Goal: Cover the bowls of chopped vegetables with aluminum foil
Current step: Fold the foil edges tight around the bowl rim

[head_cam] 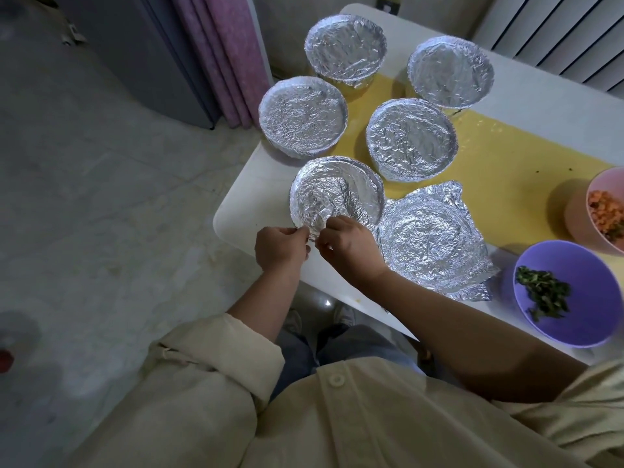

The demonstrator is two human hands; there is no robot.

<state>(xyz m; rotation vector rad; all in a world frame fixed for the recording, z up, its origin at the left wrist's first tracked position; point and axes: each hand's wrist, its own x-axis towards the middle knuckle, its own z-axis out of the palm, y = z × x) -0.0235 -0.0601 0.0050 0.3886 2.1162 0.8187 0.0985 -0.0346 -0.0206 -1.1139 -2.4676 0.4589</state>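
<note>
Several foil-covered bowls stand on the white table [236, 211]. The nearest foil-covered bowl [334, 194] sits at the table's left front corner. My left hand [280, 249] and my right hand [351, 243] both pinch the foil at its near rim. To its right a bowl with loose foil [429, 238] has unfolded corners sticking out. A purple bowl [574, 298] with chopped greens and a pink bowl [604, 211] with orange pieces stand uncovered at the right.
A yellow mat [499, 163] lies under the far bowls. A pink curtain [229, 55] and a grey cabinet [135, 55] stand left of the table, a radiator [567, 32] behind it. My feet [337, 319] are under the table edge.
</note>
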